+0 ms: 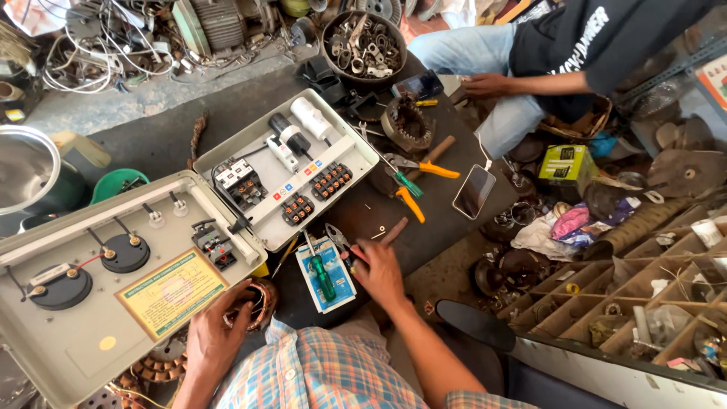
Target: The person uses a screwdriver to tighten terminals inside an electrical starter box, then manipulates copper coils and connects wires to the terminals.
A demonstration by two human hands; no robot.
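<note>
The right hand (379, 269) lies flat on the dark counter (447, 227), its fingers (394, 229) spread apart and holding nothing. A green screwdriver (322, 274) lies just beside them on a blue card (327, 276). The left hand (216, 333) curls its fingers around a copper wire coil (261, 299), right under the open grey box (98, 288).

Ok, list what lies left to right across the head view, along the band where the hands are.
Yellow label on the open panel lid → left hand on a copper winding → green-handled screwdriver → right hand → black shoe → wooden compartment tray.
</note>
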